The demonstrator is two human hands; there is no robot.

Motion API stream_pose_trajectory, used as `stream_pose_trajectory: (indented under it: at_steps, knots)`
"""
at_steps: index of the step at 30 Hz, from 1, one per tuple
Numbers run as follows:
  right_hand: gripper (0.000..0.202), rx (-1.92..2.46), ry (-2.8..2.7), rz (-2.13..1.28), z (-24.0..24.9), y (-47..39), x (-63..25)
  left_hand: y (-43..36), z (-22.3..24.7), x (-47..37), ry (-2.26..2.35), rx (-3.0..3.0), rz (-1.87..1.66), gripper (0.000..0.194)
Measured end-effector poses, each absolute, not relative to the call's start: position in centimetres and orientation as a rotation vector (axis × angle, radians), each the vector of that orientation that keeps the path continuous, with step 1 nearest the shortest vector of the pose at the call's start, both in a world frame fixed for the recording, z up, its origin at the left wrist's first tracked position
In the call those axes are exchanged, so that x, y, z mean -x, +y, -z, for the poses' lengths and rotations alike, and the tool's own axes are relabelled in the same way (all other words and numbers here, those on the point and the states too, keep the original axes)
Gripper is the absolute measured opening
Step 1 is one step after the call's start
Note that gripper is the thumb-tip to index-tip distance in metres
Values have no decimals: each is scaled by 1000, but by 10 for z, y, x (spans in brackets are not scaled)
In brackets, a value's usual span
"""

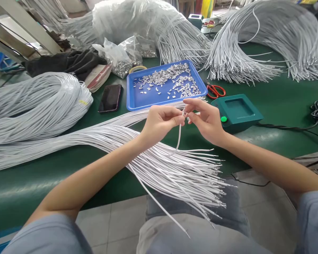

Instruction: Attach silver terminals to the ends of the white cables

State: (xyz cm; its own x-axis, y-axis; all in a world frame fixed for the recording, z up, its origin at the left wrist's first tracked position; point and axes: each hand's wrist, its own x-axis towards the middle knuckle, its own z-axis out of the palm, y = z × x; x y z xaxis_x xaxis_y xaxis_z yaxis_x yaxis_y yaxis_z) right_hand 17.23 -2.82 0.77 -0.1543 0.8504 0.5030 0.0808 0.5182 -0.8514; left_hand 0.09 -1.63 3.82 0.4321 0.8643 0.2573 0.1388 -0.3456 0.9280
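My left hand (pixel 163 121) pinches a white cable (pixel 179 135) close to its end, which points up between the fingertips. Close against it, my right hand (pixel 208 120) has its thumb and fingers drawn together at the cable's tip; a small shiny bit shows there, too small to make out. Below both hands, a bundle of white cables (pixel 159 165) fans out over the table edge, its stripped ends to the right. Just behind the hands is a blue tray (pixel 140 105) with many small silver metal terminals (pixel 172 76).
A green device (pixel 238 109) with a green button stands right of my right hand, red-handled scissors (pixel 216 91) behind it. A phone (pixel 110 98) lies left of the tray. Coiled cables (pixel 34 106), bagged metal parts (pixel 120 65) and more cable bundles (pixel 243 46) surround the green table (pixel 103 190).
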Motion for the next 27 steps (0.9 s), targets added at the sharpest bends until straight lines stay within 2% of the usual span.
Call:
stream_pose_trajectory:
  at_steps: [4, 13, 18, 27]
  knots:
    - [28, 748, -1831, -287, 3, -23, -174, -16, -40, -1, 835, -1362, -788, 15]
    - [9, 815, -2026, 277, -2, -17, -182, -7, -42, 2, 801, -1097, -599, 13]
    - [18, 888, -2119, 426, -4, -16, -184, 1, -36, 4, 788, -1044, -547, 12]
    - [22, 907, -2184, 489, -10, -18, -185, 1, -33, 2, 795, -966, -536, 10]
